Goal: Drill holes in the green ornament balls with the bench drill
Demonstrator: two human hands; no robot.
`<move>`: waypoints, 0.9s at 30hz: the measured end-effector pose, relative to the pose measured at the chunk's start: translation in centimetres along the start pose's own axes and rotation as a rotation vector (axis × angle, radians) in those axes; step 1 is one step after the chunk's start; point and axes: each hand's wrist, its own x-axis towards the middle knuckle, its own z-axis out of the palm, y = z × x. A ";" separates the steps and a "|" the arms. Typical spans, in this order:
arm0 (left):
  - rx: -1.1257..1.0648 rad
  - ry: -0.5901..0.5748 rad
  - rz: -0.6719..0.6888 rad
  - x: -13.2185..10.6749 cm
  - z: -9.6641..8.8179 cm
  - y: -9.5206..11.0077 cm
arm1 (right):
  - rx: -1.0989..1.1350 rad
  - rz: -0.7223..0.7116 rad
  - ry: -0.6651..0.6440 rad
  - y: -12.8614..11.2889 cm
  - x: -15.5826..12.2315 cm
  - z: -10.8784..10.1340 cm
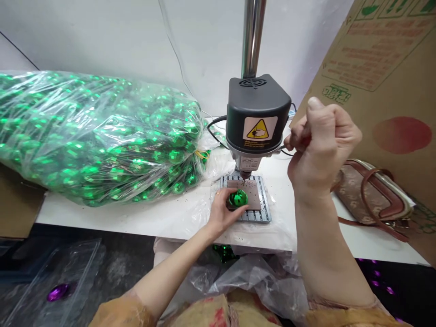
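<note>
My left hand (223,210) is closed round a shiny green ball (237,198), which rests on the metal base plate (260,213) of a small bench drill (256,119), a little in front of the drill bit (244,174). My right hand (318,145) is raised beside the drill's dark motor head, fingers curled into a fist round the thin feed lever (285,152), thumb up.
A large clear plastic bag of green balls (95,136) lies on the white table (112,218) at left. A brown handbag (371,193) and a big cardboard box (391,68) stand at right. Plastic bags (245,272) lie below the table edge; a purple ball (57,292) lies on the floor.
</note>
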 end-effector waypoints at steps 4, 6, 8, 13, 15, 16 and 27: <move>0.224 -0.307 0.351 -5.4 -3.6 1.5 | -0.008 -0.019 -0.003 0.3 -0.3 -0.3; 0.391 -0.431 0.498 -8.0 -5.1 1.6 | -0.012 -0.023 0.000 0.4 -0.4 -0.4; 0.497 -0.491 0.592 -9.7 -6.2 1.3 | -0.012 -0.041 0.003 0.4 -0.5 -0.4; 0.401 -0.347 0.618 -5.8 -7.0 -0.6 | -0.015 -0.086 -0.016 0.6 -0.5 -0.4; 0.440 -0.288 0.495 -0.9 -6.6 -1.7 | -0.018 -0.085 -0.014 0.7 -0.5 -0.4; 0.509 -0.297 0.405 2.0 -6.3 -2.2 | -0.017 -0.081 -0.006 0.7 -0.6 -0.4; 0.643 -0.219 -0.130 18.9 -1.9 -5.7 | -0.011 -0.081 0.006 0.8 -0.8 -0.5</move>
